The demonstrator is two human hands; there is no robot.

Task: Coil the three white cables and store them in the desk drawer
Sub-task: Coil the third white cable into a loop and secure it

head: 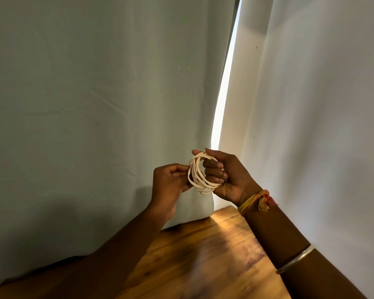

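Both hands are up over the far part of the wooden bench (203, 255), in front of the pale curtains (95, 104). The right hand (225, 178) is closed through a white cable (200, 175), wound into a ring of several loops that hangs around its fingers. The left hand (171, 180) pinches the left side of the ring between thumb and fingertips, seemingly feeding or tucking the tail.

This looks like the coiling step, near the end of one cable. Next, I'd judge, the loose end must be tucked so the loops don't spring apart, then the coil carried down to the drawer.

By count: one cable in view, one coil. The other two cables and the drawer are not visible. The right arm wears a thread band (257, 201) and one metal bangle (296, 258).
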